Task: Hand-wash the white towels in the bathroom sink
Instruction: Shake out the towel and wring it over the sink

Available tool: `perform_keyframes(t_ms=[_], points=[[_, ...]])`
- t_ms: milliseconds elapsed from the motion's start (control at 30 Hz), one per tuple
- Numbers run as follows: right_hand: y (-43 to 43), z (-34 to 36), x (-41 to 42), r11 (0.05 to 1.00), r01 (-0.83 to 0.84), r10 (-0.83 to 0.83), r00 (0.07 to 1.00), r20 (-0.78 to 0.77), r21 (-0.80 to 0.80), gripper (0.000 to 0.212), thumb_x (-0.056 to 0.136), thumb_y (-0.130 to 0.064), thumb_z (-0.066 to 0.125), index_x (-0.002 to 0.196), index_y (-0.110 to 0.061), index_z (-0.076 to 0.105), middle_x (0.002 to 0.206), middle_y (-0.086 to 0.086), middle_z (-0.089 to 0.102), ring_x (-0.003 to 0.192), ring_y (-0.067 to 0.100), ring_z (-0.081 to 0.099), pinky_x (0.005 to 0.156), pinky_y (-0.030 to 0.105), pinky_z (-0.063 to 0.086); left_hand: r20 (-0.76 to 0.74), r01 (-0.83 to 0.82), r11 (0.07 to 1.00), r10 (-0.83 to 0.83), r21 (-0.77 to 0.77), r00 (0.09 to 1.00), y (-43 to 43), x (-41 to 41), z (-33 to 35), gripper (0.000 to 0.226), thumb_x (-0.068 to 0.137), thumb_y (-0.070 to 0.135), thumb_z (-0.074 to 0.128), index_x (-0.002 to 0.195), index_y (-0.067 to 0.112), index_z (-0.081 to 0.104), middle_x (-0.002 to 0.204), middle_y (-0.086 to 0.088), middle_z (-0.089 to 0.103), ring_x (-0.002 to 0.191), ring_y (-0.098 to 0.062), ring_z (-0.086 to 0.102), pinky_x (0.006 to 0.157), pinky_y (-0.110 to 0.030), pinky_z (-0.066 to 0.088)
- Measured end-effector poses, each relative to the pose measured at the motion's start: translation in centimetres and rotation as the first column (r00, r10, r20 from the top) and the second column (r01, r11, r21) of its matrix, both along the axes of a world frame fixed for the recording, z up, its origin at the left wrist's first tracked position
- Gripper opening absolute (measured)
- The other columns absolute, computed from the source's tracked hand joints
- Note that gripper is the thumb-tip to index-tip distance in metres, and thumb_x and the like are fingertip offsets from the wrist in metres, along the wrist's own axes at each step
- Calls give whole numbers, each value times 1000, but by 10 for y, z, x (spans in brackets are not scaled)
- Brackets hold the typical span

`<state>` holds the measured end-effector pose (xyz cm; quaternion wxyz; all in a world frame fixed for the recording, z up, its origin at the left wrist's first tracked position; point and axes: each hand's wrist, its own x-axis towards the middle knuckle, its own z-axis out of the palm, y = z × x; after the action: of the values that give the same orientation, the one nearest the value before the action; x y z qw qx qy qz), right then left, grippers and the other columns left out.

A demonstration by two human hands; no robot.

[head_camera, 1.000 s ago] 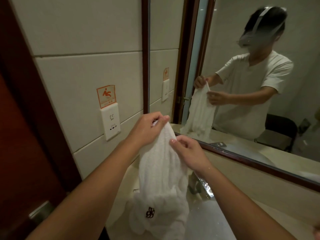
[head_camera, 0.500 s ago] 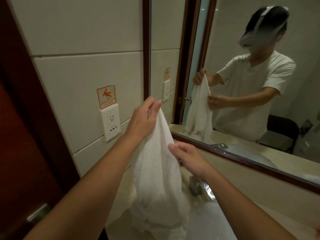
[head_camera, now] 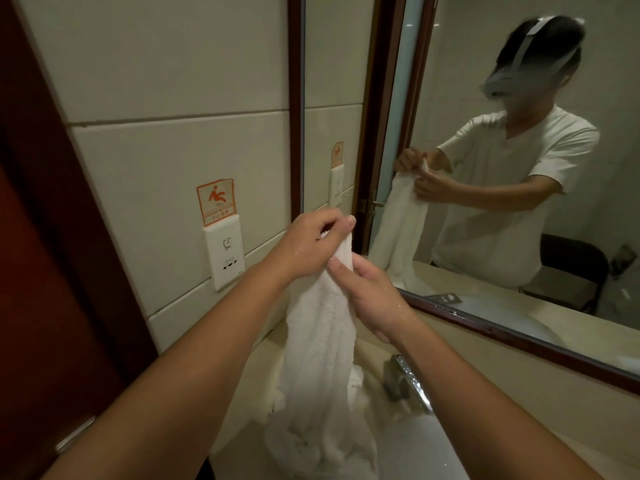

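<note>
white terry-cloth towel (head_camera: 320,341): held upright over white ceramic sink (head_camera: 426,448), lower end bunched in basin. left hand (head_camera: 311,244) pinches top edge; right hand (head_camera: 370,292) grips it just below. chrome metal faucet (head_camera: 405,382) beside, wood-framed wall mirror (head_camera: 519,327) behind.

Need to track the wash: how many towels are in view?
1: the towel, gripped at its top by left hand and right hand, hanging over the sink. Its bunched lower end may hide another.

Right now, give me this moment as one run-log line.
left hand: grips towel top | right hand: grips towel just below | towel: hangs gathered, lower end bunched by sink | faucet: right of towel
</note>
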<state>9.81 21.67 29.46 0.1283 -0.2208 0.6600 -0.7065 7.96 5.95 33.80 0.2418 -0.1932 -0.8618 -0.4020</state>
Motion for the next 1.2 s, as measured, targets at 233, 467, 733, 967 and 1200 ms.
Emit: perform_keyframes(t_ms=[233, 467, 733, 967, 1200], points=[[3, 4, -7, 954, -49, 106, 978, 178, -296, 30, 110, -17, 48, 130, -18, 70, 107, 10, 76, 93, 19, 71, 84, 34, 58, 335, -28, 785, -232, 619, 913, 4, 9, -40, 61, 111, 50, 19, 111, 17, 70, 83, 2, 72, 87, -8, 71, 77, -25, 54], [14, 2, -9, 950, 29, 50, 968, 244, -312, 27, 112, -18, 46, 123, -13, 70, 97, 10, 76, 87, 18, 75, 75, 32, 61, 424, -220, 817, -34, 534, 905, 25, 18, -70, 51, 109, 56, 29, 100, 28, 70, 96, 3, 75, 93, -13, 71, 80, -32, 51], [28, 12, -14, 997, 72, -70, 997, -36, 42, 34, 96, -40, 75, 124, -21, 72, 118, 10, 77, 108, 33, 75, 89, 46, 62, 204, -60, 922, -21, 382, 979, 27, 6, -14, 36, 106, 49, 52, 84, 28, 72, 74, 14, 67, 74, -5, 64, 76, -31, 53], [28, 35, -10, 992, 127, -128, 988, -85, -9, 20, 106, -25, 64, 115, -11, 74, 95, 7, 76, 87, 22, 71, 82, 39, 56, 410, -121, 844, -124, 522, 903, 25, 19, -56, 78, 91, 83, 29, 94, 21, 76, 83, 7, 76, 87, -14, 72, 90, -40, 55], [41, 29, -10, 983, 185, -185, 983, 24, -6, 18, 86, -38, 66, 90, -22, 71, 94, 11, 71, 91, 30, 67, 83, 43, 48, 341, -284, 828, 121, 483, 932, 29, 17, -68, 57, 110, 51, 34, 69, 17, 52, 65, 5, 55, 63, -11, 52, 60, -30, 38]])
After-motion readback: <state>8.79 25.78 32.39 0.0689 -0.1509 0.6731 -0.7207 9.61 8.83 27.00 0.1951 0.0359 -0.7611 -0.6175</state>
